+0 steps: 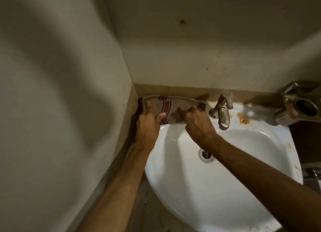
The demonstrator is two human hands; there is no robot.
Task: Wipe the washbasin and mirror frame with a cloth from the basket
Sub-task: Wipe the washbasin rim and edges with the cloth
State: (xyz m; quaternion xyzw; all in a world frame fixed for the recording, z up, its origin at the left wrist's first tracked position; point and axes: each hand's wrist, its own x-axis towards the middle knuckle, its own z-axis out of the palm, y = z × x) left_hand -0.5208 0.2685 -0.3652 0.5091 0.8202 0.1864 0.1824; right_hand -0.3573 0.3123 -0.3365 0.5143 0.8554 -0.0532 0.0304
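Observation:
A beige cloth (172, 106) with red stripes lies spread on the back left ledge of the white washbasin (217, 188), against the wall. My left hand (148, 126) grips the cloth's left end, thumb on top. My right hand (198, 123) holds its right part, fingers pressing it down beside the tap. The mirror frame and the basket are out of view.
A worn metal tap (223, 110) stands at the basin's back middle. Rust-coloured stains (243, 119) mark the ledge right of it. A metal fixture (298, 106) sticks out at the right. A wall (60, 93) closes in on the left. The drain (206, 155) sits in the bowl.

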